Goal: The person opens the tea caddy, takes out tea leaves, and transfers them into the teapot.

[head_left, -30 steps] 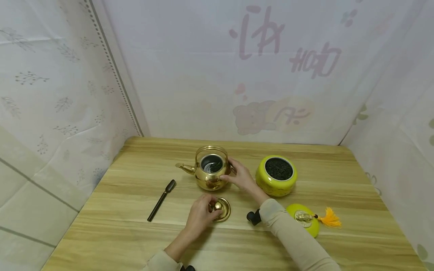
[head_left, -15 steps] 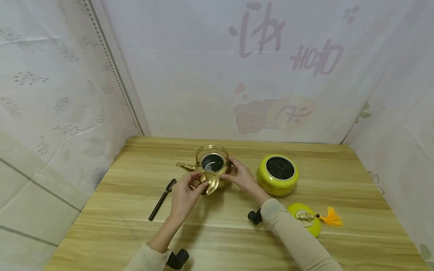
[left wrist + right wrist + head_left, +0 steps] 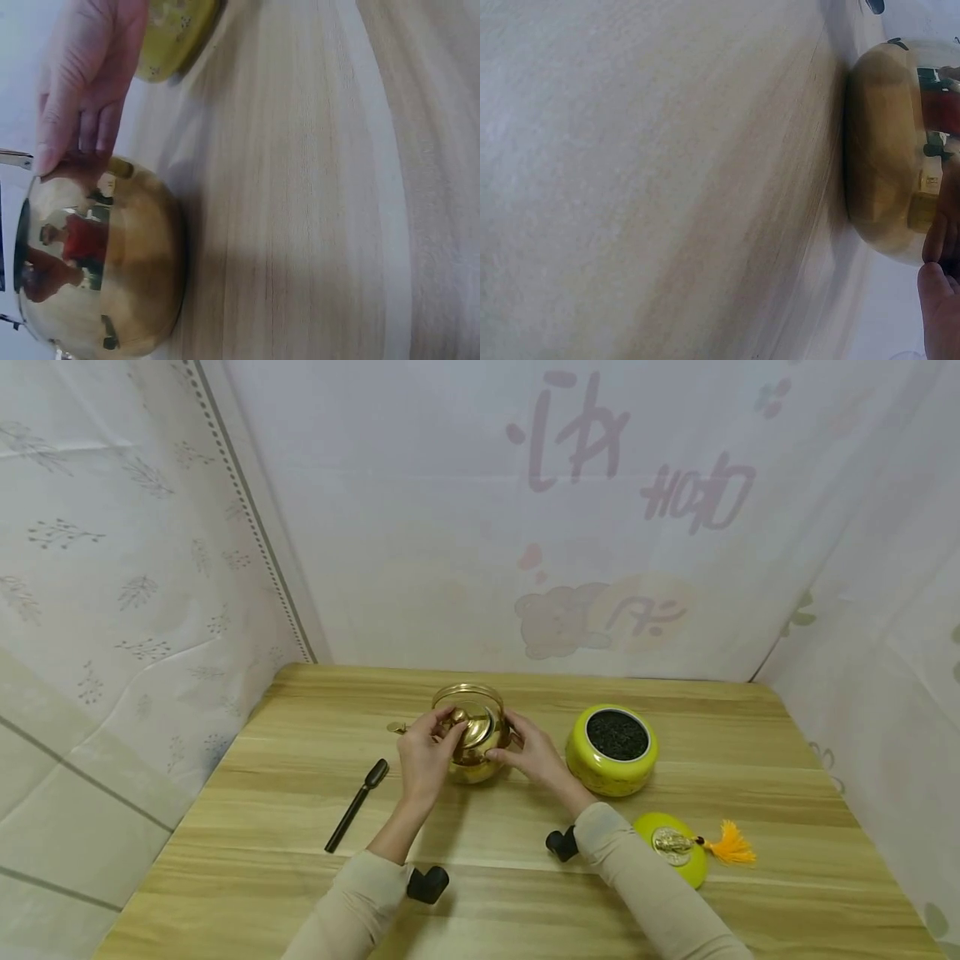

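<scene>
A wooden table stands against pale printed curtains. Toward its far middle sits a polished gold teapot, round-bellied and mirror-bright. The right hand steadies its side, fingers lightly curved. The left hand pinches the gold lid by its knob, tilted over the pot's mouth.
</scene>
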`<state>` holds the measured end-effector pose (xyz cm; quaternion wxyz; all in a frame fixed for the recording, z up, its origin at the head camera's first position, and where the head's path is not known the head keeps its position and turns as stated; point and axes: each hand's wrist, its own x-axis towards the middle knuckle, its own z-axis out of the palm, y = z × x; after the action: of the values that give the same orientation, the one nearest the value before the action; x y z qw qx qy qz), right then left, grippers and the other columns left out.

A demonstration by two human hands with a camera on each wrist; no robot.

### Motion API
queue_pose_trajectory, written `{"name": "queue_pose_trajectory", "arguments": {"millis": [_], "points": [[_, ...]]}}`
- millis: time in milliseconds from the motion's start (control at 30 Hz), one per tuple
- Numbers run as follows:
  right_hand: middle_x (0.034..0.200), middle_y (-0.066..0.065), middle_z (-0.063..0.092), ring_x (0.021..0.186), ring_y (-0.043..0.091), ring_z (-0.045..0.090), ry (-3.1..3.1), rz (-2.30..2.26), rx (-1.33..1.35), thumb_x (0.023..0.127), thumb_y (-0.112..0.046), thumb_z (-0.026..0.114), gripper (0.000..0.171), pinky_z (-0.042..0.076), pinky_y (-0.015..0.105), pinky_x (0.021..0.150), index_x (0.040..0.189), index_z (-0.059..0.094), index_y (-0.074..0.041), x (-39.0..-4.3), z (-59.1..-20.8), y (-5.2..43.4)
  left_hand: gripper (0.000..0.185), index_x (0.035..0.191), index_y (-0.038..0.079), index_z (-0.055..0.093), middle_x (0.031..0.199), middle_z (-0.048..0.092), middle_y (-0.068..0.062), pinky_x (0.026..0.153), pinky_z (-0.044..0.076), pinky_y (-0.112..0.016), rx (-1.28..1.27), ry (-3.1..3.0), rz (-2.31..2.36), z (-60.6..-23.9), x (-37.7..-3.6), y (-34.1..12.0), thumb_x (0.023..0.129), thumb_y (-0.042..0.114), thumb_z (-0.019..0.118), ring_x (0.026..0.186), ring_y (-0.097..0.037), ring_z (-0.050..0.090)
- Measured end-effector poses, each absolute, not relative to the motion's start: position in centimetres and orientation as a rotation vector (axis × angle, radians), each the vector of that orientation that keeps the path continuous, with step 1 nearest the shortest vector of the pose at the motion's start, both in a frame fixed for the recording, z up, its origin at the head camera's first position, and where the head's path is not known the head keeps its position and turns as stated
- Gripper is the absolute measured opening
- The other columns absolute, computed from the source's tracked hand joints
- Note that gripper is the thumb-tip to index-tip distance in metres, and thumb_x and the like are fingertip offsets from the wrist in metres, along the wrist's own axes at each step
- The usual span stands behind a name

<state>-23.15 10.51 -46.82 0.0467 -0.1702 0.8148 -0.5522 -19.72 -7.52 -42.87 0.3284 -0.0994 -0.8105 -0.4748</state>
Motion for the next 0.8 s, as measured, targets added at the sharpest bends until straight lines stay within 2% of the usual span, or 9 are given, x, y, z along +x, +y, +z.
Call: {"name": "queue_pose_trajectory", "arguments": {"millis": [233, 400, 500, 800], "points": [[0.147, 0.018, 0.036, 0.136, 0.03, 0.034, 2.508, -1.665, -0.517, 0.081, -0.016, 0.075, 0.077, 0.035, 0.037, 0.108, 0.144, 0.033, 0.001, -23.1, -47.0, 10.5, 0.024, 0.099, -0.004, 0.07, 0.073, 0.068, -0.011, 0.045, 0.038, -0.012, -0.258, -2.137, -1.171, -43.5, -20.7, -7.0, 0.077, 0.005, 0.075, 0.055, -0.015, 0.057], [0.147, 0.019, 0.037, 0.136, 0.031, 0.034, 2.502, -1.679, -0.537, 0.081, -0.015, 0.074, 0.075, 0.036, 0.04, 0.108, 0.143, 0.035, 0.001, -23.1, -47.0, 10.4, 0.023, 0.1, -0.003, 0.07, 0.085, 0.071, -0.013, 0.05, 0.05, -0.022, -0.253, -2.179, -1.14, -44.0, -21.0, -6.8, 0.079, 0.005, 0.074, 0.059, -0.016, 0.061], [0.146, 0.021, 0.037, 0.136, 0.032, 0.034, 2.489, -1.701, -0.546, 0.081, -0.014, 0.074, 0.074, 0.035, 0.041, 0.108, 0.142, 0.035, 0.002, -23.2, -47.1, 10.5, 0.024, 0.1, -0.004, 0.07, 0.092, 0.071, -0.014, 0.053, 0.054, -0.028, -0.257, -2.184, -1.134, -44.1, -21.1, -6.8, 0.079, 0.005, 0.074, 0.062, -0.018, 0.064], [0.147, 0.019, 0.036, 0.136, 0.03, 0.034, 2.5, -1.675, -0.532, 0.081, -0.015, 0.074, 0.076, 0.036, 0.038, 0.108, 0.143, 0.034, 0.001, -23.2, -47.1, 10.6, 0.024, 0.101, -0.003, 0.07, 0.097, 0.071, -0.015, 0.056, 0.056, -0.028, -0.252, -2.213, -1.121, -44.3, -21.2, -6.6, 0.079, 0.005, 0.074, 0.067, -0.021, 0.068]]}}
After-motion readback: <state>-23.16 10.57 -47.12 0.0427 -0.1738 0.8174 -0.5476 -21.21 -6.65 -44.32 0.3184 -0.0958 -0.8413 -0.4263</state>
